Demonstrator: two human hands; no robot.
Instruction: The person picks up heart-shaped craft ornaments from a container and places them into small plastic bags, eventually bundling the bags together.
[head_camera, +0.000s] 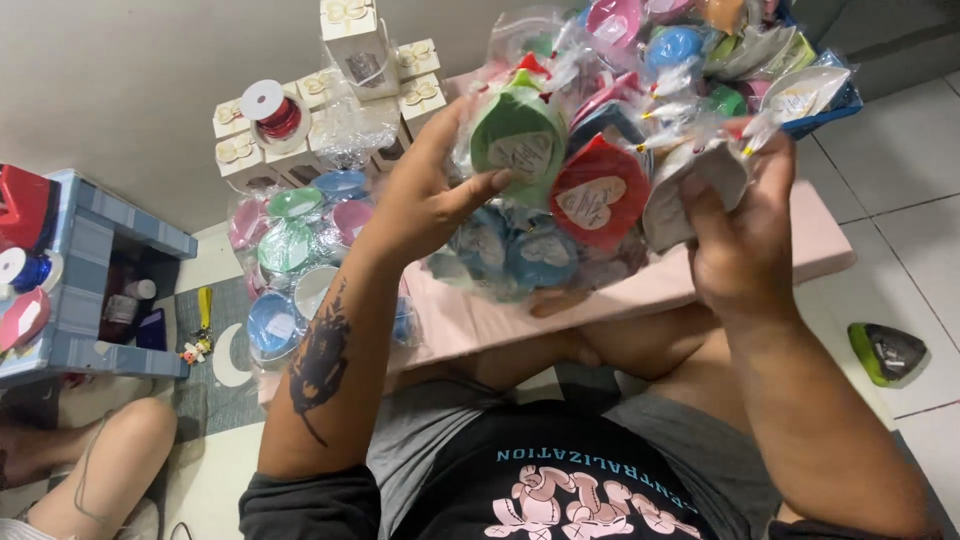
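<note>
view: head camera, the only one
position: above the person's lap
facing: steeply down and forward
nearness: close to both hands (720, 230)
shared: nothing, single view
</note>
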